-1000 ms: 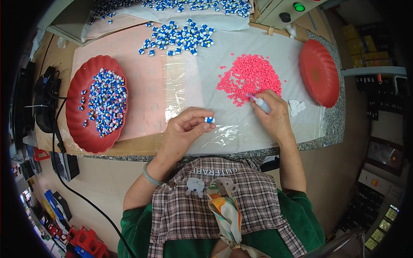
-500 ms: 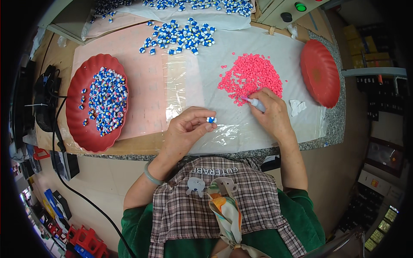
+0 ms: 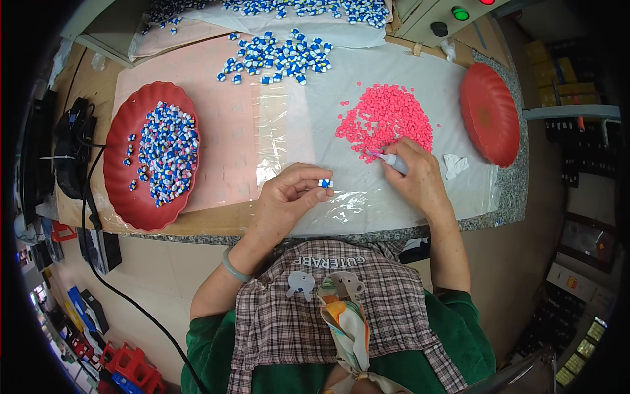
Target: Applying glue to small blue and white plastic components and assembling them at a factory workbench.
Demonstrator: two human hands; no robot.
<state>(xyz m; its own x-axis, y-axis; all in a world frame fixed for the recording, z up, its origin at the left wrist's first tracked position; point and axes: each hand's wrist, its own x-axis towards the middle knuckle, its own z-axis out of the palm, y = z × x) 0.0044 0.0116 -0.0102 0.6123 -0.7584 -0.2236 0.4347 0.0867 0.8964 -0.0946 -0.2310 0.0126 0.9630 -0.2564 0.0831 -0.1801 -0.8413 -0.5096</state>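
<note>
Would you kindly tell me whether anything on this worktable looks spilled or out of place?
Slightly: a crumpled white scrap lies beside the right hand, resembling litter, and a few pink pieces sit apart from the pink pile.

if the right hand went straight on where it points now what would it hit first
Likely the pink pieces: the bottle in the right hand points its tip at their near edge, though whether it touches is unclear.

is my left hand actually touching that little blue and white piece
Touching. The head view shows it plainly: the left hand pinches the blue and white piece between thumb and fingertip, with no gap visible.
</note>
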